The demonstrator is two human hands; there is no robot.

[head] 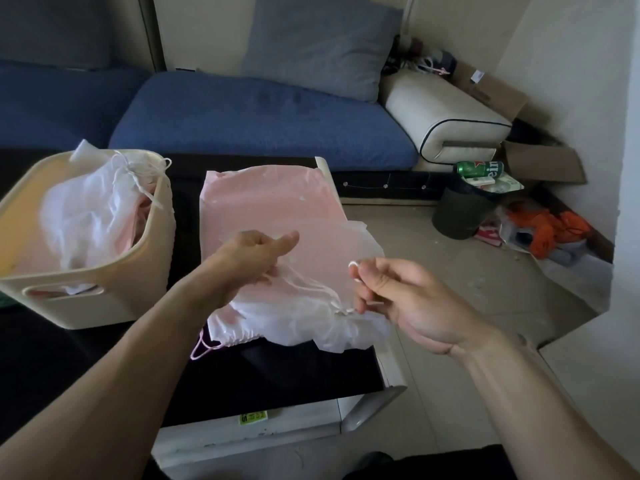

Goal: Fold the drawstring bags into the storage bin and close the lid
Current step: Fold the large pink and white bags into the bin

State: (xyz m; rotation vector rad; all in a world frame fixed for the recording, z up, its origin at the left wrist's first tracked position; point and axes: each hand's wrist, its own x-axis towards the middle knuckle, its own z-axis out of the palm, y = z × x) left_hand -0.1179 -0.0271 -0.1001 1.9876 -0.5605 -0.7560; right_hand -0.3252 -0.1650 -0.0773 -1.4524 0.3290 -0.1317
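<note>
Two bare forearms entered from 6 o'clock over a glossy black table top with white edging (284,382). The right hand (405,299), at 4 o'clock from frame centre, pinched a thin white drawstring cord (354,270) between thumb and fingertips, the other fingers loosely curled. The left hand (252,261), close to centre, had its fingers closed on the gathered neck of a crumpled white translucent drawstring bag (311,323), thumb pointing toward 3 o'clock. That bag lay at the near right corner of the table, on top of a flat pale pink plastic drawstring bag (270,202) spread out toward 12 o'clock; a pink cord loop (202,348) trailed from the near edge at 7 o'clock. At 9 o'clock sat a cream rectangular plastic storage bin (86,296) with cut-out handle, open, holding bunched white bags (86,220) with cords draped over its far rim. Farther off, at 12 o'clock, ran a blue cushioned sofa (259,116); at 2 o'clock a dark round waste basket (460,213) stood on the tiled floor, a green can (479,169) on top.
</note>
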